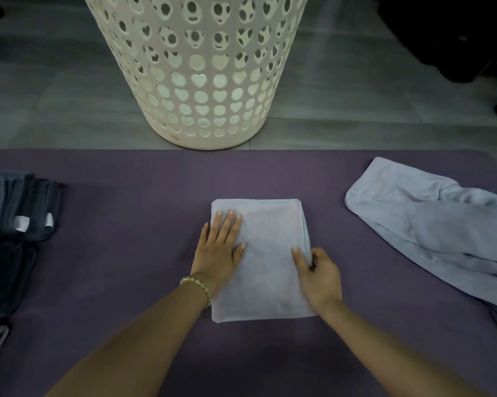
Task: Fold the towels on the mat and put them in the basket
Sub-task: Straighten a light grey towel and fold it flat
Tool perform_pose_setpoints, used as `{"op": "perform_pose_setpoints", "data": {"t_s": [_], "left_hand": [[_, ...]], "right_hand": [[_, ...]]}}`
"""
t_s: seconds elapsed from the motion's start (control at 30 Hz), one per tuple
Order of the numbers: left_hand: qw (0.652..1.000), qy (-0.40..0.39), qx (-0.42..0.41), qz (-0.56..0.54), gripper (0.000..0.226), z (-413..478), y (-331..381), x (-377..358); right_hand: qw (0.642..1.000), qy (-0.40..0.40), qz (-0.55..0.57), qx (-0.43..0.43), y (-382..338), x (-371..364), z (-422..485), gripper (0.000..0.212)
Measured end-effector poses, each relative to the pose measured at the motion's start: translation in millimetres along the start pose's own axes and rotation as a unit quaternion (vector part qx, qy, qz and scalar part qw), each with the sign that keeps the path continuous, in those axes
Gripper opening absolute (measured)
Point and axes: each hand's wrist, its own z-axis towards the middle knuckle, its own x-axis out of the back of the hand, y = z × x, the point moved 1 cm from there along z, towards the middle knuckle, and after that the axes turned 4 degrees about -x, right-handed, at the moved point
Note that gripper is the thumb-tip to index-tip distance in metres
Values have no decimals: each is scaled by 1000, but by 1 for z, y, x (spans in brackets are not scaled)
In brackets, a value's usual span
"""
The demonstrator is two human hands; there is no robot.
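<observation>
A pale blue towel (267,253), folded into a rectangle, lies in the middle of the purple mat (126,253). My left hand (220,245) presses flat on its left part, fingers straight. My right hand (319,270) grips the towel's right edge, thumb on top and fingers curled under the layers. A second pale blue towel (430,224) lies crumpled and unfolded on the right of the mat. The cream basket (195,70) with heart and round holes stands on the floor just beyond the mat's far edge; its rim is out of view.
Dark grey and blue towels (20,219) lie piled at the mat's left edge. Grey tiled floor (341,90) stretches behind the mat. Dark objects sit at the far right corner.
</observation>
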Motion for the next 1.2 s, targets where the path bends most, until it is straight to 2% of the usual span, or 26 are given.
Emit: {"op": "perform_pose_setpoints", "data": {"t_s": [0.2, 0.23, 0.3, 0.37, 0.43, 0.57, 0.63, 0.73, 0.8, 0.9, 1.0, 1.1, 1.2], "left_hand": [[1000, 3, 10, -18, 84, -3, 5, 5], [999, 7, 20, -40, 85, -6, 9, 8], [996, 20, 46, -78, 79, -17, 20, 9], [997, 29, 42, -65, 70, -34, 32, 4], [999, 17, 31, -36, 64, -46, 36, -5], [999, 20, 25, -11, 62, -49, 32, -13], [999, 24, 19, -10, 62, -47, 31, -14], [999, 26, 14, -17, 62, -49, 31, -16], [999, 27, 13, -22, 63, -50, 31, -17], [997, 59, 20, -49, 59, -42, 28, -9], [994, 91, 31, -53, 59, -10, 13, 8], [998, 60, 15, -20, 57, 24, 3, 14], [1000, 10, -25, 16, 64, 39, -2, 6]], "right_hand": [[991, 24, -125, 36, 8, 8, -12, 32], [988, 48, -127, 70, 4, 6, -12, 32], [966, 89, -152, 188, -3, -4, -12, 43], [927, 55, -215, 302, -12, -22, -10, 51], [894, -16, -283, 346, -17, -41, -8, 51], [879, -65, -348, 319, -8, -52, 5, 55], [892, -61, -333, 299, -2, -46, 13, 57], [924, -27, -311, 222, 0, -31, 22, 64], [932, -26, -307, 193, 0, -25, 26, 69], [933, -28, -295, 204, -6, -23, 27, 68], [924, -11, -283, 259, -27, -28, 34, 63], [896, -41, -306, 320, -54, -47, 50, 74], [897, -92, -322, 289, -56, -59, 67, 80]]}}
